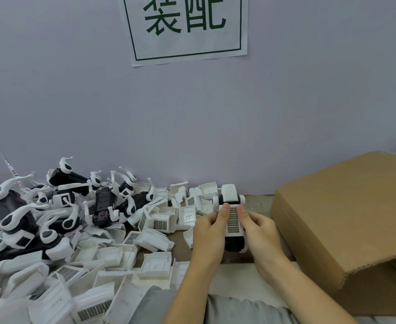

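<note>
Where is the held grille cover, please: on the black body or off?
On: grille cover lies atop black body, left hand and right hand gripping them.

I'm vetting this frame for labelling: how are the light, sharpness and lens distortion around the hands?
Head view: soft, even light, no glare; faint shadows under the left hand and right hand; the white grille part they hold is reasonably sharp; wide-angle stretching shows at the cardboard box.
</note>
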Action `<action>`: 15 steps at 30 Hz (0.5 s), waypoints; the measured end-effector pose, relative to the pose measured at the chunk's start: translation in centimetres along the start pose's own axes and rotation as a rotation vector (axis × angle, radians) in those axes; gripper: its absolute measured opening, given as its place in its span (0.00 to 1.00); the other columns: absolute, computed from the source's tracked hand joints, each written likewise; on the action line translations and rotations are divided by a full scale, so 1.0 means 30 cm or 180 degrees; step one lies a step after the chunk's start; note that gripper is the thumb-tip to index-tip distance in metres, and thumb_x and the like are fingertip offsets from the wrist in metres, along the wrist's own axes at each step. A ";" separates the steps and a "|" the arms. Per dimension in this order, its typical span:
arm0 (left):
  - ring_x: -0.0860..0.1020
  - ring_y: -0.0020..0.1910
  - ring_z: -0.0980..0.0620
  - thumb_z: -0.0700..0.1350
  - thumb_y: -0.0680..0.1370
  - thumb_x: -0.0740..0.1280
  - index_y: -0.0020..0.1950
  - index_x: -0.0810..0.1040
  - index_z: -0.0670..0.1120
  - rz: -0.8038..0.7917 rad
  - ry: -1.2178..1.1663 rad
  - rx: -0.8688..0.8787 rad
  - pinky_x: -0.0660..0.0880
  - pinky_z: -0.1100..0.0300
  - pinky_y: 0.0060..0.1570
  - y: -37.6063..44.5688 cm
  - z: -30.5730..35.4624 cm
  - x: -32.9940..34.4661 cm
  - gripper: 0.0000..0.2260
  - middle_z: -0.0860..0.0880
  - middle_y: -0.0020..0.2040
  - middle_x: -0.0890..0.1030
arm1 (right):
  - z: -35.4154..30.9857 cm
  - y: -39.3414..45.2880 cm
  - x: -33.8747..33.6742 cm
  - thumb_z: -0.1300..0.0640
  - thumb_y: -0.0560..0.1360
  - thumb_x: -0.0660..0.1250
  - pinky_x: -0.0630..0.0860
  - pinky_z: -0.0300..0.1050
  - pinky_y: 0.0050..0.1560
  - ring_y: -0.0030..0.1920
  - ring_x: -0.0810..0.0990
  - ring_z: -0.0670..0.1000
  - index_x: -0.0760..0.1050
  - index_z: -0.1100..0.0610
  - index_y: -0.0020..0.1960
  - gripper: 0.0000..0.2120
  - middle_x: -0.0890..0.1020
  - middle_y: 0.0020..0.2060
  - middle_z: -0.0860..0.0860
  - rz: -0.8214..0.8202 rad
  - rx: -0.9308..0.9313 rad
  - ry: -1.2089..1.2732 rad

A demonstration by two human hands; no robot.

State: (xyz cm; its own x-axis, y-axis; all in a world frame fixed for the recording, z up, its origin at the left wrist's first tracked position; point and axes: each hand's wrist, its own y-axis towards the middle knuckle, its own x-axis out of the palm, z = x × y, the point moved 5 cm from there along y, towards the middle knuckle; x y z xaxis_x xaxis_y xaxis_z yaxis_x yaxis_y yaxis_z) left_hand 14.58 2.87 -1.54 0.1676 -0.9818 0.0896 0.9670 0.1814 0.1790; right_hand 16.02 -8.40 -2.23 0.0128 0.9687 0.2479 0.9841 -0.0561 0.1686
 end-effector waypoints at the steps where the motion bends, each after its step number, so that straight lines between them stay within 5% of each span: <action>1: 0.86 0.44 0.54 0.52 0.83 0.64 0.46 0.86 0.44 -0.0099 -0.0048 -0.0026 0.79 0.66 0.40 -0.002 0.002 0.006 0.16 0.48 0.43 0.87 | -0.003 0.002 -0.007 0.50 0.81 0.65 0.81 0.40 0.38 0.43 0.87 0.51 0.86 0.55 0.43 0.15 0.88 0.40 0.52 0.0117 -0.0108 -0.0084; 4: 0.84 0.40 0.59 0.49 0.83 0.64 0.48 0.86 0.43 -0.0131 0.0131 0.0093 0.75 0.70 0.37 -0.003 0.012 0.007 0.14 0.52 0.40 0.87 | -0.008 0.001 -0.006 0.50 0.81 0.65 0.80 0.38 0.37 0.43 0.87 0.50 0.85 0.55 0.46 0.13 0.88 0.40 0.52 0.0079 -0.0201 -0.0120; 8: 0.69 0.24 0.61 0.49 0.84 0.63 0.34 0.76 0.46 0.0077 0.0886 0.0414 0.65 0.71 0.28 -0.010 0.037 -0.003 0.18 0.59 0.22 0.72 | -0.011 0.001 0.002 0.52 0.80 0.66 0.81 0.39 0.38 0.44 0.87 0.51 0.85 0.55 0.48 0.11 0.88 0.42 0.53 -0.0129 -0.0148 -0.0038; 15: 0.71 0.25 0.61 0.49 0.83 0.65 0.34 0.80 0.43 0.0151 0.1203 0.0575 0.67 0.69 0.28 0.000 0.034 -0.011 0.18 0.58 0.22 0.74 | -0.018 0.013 -0.022 0.54 0.78 0.68 0.80 0.37 0.37 0.43 0.87 0.51 0.86 0.57 0.46 0.09 0.88 0.40 0.53 -0.0108 -0.0187 -0.0134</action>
State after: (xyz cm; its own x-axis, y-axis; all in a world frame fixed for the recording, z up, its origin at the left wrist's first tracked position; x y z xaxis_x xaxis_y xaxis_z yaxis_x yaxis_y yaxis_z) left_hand 14.32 3.24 -0.56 0.3023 -0.9177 -0.2577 0.9129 0.2009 0.3553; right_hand 16.32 -9.20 -1.83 -0.0117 0.9796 0.2008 0.9720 -0.0360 0.2322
